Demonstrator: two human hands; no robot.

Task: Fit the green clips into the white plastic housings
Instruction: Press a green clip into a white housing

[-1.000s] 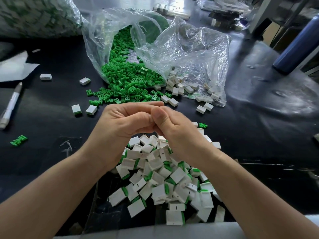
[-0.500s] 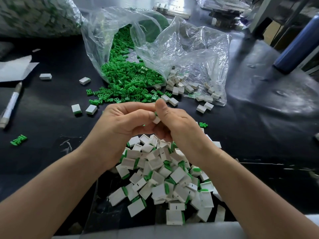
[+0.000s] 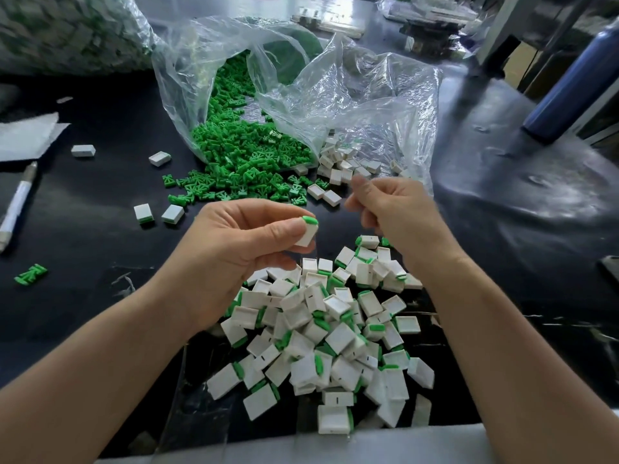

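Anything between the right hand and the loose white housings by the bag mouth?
Nothing visible: the right hand is just beside two loose white housings lying on the black table, outside the clear bag.

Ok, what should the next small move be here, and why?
Probably release the white housing from the left hand onto the pile of finished pieces beneath it. A green clip already sits in its top end, and the right hand is apart from it, seemingly empty, so this piece looks done.
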